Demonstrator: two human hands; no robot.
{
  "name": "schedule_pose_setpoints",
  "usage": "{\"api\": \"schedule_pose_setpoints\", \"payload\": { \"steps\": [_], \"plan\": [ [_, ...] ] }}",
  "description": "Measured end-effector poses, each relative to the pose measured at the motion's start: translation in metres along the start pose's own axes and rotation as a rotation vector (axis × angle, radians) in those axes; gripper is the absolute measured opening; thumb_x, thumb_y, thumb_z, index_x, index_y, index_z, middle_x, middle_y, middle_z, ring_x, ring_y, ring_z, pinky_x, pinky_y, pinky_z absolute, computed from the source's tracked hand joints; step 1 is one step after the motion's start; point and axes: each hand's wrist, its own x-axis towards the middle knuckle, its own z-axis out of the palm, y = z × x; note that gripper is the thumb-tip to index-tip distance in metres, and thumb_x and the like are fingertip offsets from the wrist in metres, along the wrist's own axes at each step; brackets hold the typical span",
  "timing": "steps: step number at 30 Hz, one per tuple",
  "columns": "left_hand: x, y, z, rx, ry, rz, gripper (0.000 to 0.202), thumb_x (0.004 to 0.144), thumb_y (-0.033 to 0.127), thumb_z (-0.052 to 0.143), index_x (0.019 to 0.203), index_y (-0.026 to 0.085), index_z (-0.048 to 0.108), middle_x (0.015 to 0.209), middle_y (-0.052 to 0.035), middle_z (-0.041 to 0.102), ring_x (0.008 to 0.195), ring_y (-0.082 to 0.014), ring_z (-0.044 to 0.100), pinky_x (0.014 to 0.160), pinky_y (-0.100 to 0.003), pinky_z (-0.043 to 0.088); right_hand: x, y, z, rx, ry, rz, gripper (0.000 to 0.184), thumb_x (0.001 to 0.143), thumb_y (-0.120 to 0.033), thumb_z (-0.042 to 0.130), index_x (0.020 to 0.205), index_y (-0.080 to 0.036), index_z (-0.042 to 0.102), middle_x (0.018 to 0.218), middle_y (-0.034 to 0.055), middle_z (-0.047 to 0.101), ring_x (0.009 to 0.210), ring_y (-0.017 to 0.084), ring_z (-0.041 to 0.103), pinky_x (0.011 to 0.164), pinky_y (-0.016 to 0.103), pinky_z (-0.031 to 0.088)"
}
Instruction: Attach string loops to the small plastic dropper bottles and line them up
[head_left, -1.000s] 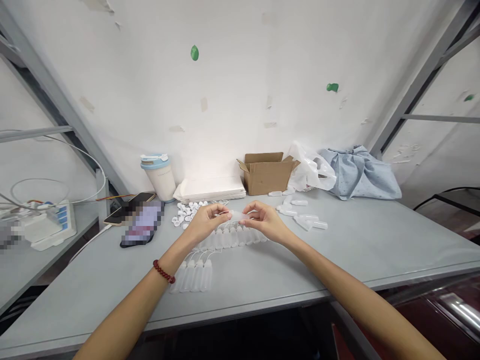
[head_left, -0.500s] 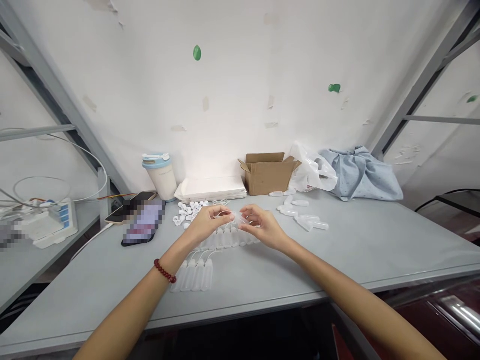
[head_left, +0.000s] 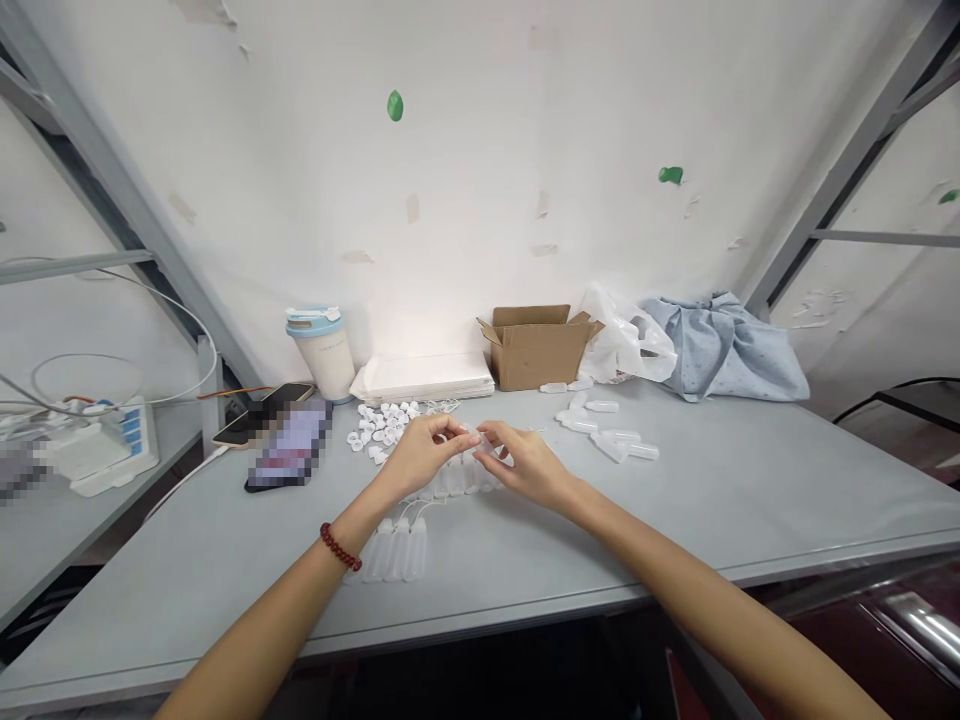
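My left hand (head_left: 427,455) and my right hand (head_left: 531,465) meet above the table, fingertips nearly touching. Between them is a small translucent plastic bottle (head_left: 487,446): my right fingers pinch its body, my left fingers close at its end. Whether a cap sits in my left fingers is hidden. Below my hands lies a row of similar bottles (head_left: 452,480), partly covered. Nearer the front edge, several capped bottles (head_left: 397,553) with white cords lie side by side. Loose white caps (head_left: 386,422) are heaped behind my left hand. More bottles (head_left: 622,445) without visible caps lie to the right.
Along the wall stand a cup with a blue lid (head_left: 322,355), a white stack (head_left: 427,377), an open cardboard box (head_left: 536,355), a white plastic bag (head_left: 626,340) and a blue cloth bundle (head_left: 727,350). Two phones (head_left: 289,450) lie on the grey table (head_left: 712,490) at left.
My hands have drawn closer together around the bottle, my left hand shifting slightly right. The bottle and cord between them are now more covered by my fingers.
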Motion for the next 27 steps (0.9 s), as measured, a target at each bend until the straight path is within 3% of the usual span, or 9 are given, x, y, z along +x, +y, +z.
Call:
{"api": "schedule_pose_setpoints", "payload": {
  "steps": [3, 8, 12, 18, 23, 27],
  "plan": [
    [0.0, 0.001, -0.001, 0.015, -0.014, 0.019, 0.021, 0.075, 0.038, 0.061, 0.07, 0.018, 0.064, 0.07, 0.0003, 0.066, 0.063, -0.0139, 0.055, 0.06, -0.025, 0.043, 0.001, -0.001, -0.001, 0.166, -0.005, 0.048, 0.026, 0.083, -0.03, 0.051, 0.107, -0.02, 0.05, 0.089, 0.0071, 0.066, 0.073, 0.016, 0.061, 0.064, 0.029, 0.05],
    [-0.002, 0.007, -0.003, 0.119, -0.011, 0.065, 0.017, 0.079, 0.031, 0.056, 0.072, 0.019, 0.066, 0.073, 0.0005, 0.067, 0.067, -0.0148, 0.057, 0.065, -0.026, 0.043, 0.004, -0.009, -0.006, 0.406, -0.02, 0.246, 0.03, 0.08, -0.034, 0.055, 0.104, -0.017, 0.052, 0.081, 0.0057, 0.066, 0.071, 0.017, 0.062, 0.064, 0.031, 0.051],
    [-0.004, 0.009, -0.002, 0.198, 0.059, 0.111, 0.014, 0.08, 0.028, 0.055, 0.075, 0.019, 0.065, 0.077, -0.0011, 0.068, 0.073, -0.0168, 0.058, 0.066, -0.027, 0.043, 0.007, -0.018, -0.012, 0.656, -0.057, 0.352, 0.03, 0.079, -0.036, 0.057, 0.1, -0.015, 0.054, 0.08, 0.0056, 0.065, 0.077, 0.018, 0.064, 0.064, 0.03, 0.052],
    [-0.01, 0.014, 0.001, 0.364, 0.194, 0.394, 0.008, 0.081, 0.024, 0.056, 0.083, 0.02, 0.063, 0.084, -0.0041, 0.067, 0.089, -0.0215, 0.055, 0.078, -0.034, 0.044, 0.011, -0.022, -0.017, 0.859, -0.08, 0.417, 0.03, 0.075, -0.039, 0.062, 0.093, -0.015, 0.06, 0.085, 0.0058, 0.064, 0.079, 0.018, 0.065, 0.066, 0.031, 0.053],
    [-0.014, 0.015, 0.001, 0.509, 0.08, 0.582, 0.029, 0.079, 0.027, 0.062, 0.107, 0.02, 0.058, 0.107, -0.0081, 0.063, 0.107, -0.0265, 0.048, 0.088, -0.042, 0.042, 0.01, -0.02, -0.018, 0.901, -0.087, 0.442, 0.029, 0.075, -0.038, 0.063, 0.093, -0.016, 0.063, 0.087, 0.0051, 0.063, 0.081, 0.016, 0.061, 0.069, 0.03, 0.053],
    [-0.014, 0.013, 0.001, 0.644, 0.014, 0.634, 0.033, 0.079, 0.028, 0.062, 0.11, 0.019, 0.055, 0.111, -0.0096, 0.059, 0.109, -0.0276, 0.046, 0.089, -0.043, 0.041, 0.008, -0.02, -0.018, 0.923, -0.12, 0.425, 0.025, 0.078, -0.037, 0.061, 0.092, -0.016, 0.064, 0.084, 0.0043, 0.063, 0.083, 0.017, 0.061, 0.069, 0.029, 0.051]
  ]
}}
